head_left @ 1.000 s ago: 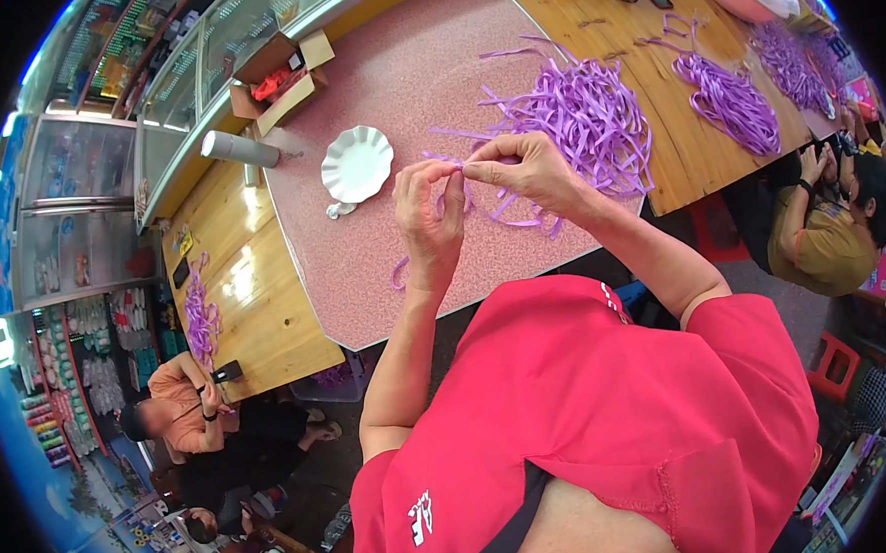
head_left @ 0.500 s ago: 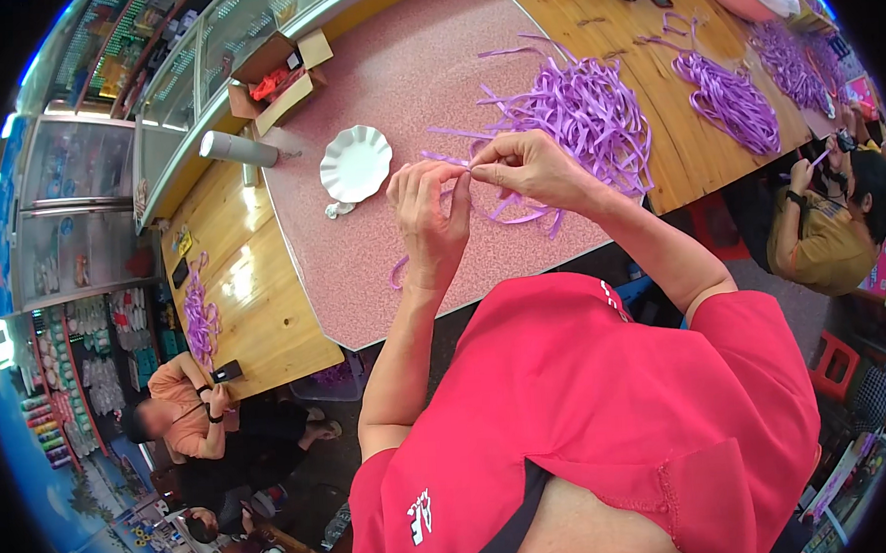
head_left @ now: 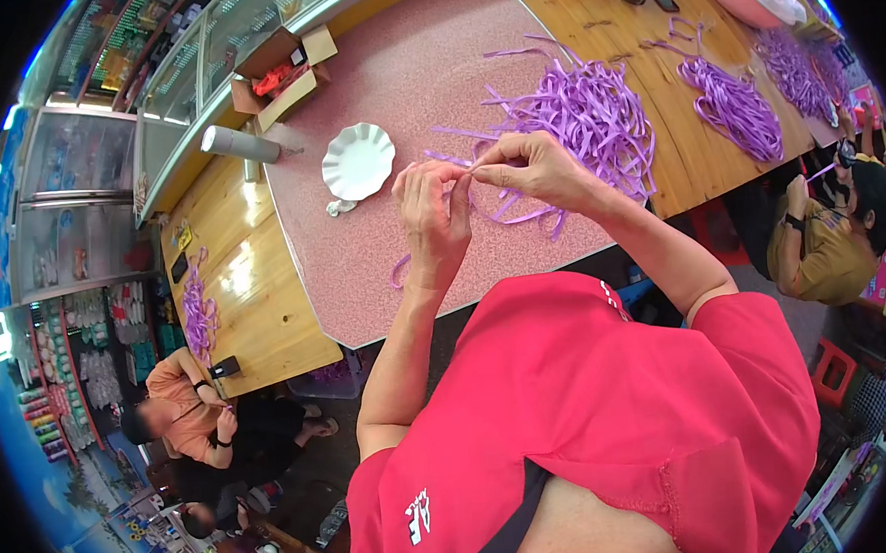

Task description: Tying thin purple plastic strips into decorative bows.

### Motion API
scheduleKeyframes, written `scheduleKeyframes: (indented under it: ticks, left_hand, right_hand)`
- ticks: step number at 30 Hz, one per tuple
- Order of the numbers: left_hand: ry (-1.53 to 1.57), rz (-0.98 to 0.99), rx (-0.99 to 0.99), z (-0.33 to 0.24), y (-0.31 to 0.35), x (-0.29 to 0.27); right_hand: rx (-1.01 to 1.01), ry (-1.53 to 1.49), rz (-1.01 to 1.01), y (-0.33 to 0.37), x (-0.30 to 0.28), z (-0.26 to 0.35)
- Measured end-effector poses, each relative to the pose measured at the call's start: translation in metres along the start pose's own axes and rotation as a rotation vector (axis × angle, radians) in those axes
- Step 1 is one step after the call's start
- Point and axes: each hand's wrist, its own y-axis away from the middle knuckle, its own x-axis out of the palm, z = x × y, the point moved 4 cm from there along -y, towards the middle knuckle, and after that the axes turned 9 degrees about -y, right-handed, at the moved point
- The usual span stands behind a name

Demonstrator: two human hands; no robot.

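A: Anything new at the fingertips?

B: Very little. Compared with half a second ago, only a slight shift of the whole view; same pose in both hands.

A: And the grip?

B: Right hand (head_left: 529, 166): thumb and forefinger together, clamped on a thin purple ribbon (head_left: 447, 158). Left hand (head_left: 430, 215): thumb and fingertips drawn together on the ribbon too, touching the right hand's tips. Exact lie of the ribbon in there: too small to tell.

A: Whereabouts?

B: Above the pink tabletop (head_left: 363, 271); from the pinch, pile (head_left: 590, 119) at two o'clock, white dish (head_left: 358, 162) at nine, loose curl (head_left: 395, 272) at seven.

A: Meaning what for the work?

B: Judging by so small a change, same close fingerwork in hand.

A: Elsewhere?

B: Between three and four o'clock, a co-worker (head_left: 822, 247) with hands raised, differently posed from a second ago.
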Motion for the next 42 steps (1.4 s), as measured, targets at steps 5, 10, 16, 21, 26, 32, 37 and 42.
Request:
scheduleKeyframes:
  ticks: [5, 10, 16, 21, 26, 32, 37, 42]
  left_hand:
    - [0.004, 0.007, 0.014, 0.0, -0.001, 0.001]
    - [0.038, 0.027, 0.014, 0.003, -0.001, 0.004]
    - [0.121, 0.04, -0.023, -0.006, -0.01, -0.005]
    - [-0.117, 0.217, 0.237, -0.006, -0.007, -0.004]
    - [-0.128, 0.333, 0.329, -0.003, -0.004, -0.013]
    - [0.374, 0.539, 0.178, 0.016, 0.017, -0.021]
    - [0.78, 0.563, -0.282, 0.02, 0.035, -0.007]
    - [0.76, 0.61, -0.276, -0.004, 0.026, 0.04]
  right_hand:
    - [0.001, 0.095, -0.026, -0.002, -0.002, -0.005]
    - [0.103, -0.046, 0.001, -0.001, 0.0, 0.002]
    - [0.091, -0.023, 0.045, 0.001, -0.011, -0.006]
    - [0.02, 0.199, 0.094, 0.003, -0.006, 0.002]
    - [-0.055, 0.276, 0.128, 0.009, -0.005, 0.008]
    - [-0.023, 0.172, 0.302, 0.021, 0.004, 0.005]
    - [0.035, 0.079, 0.299, 0.026, 0.007, 0.007]
    - [0.059, -0.424, 0.205, 0.017, 0.014, 0.041]
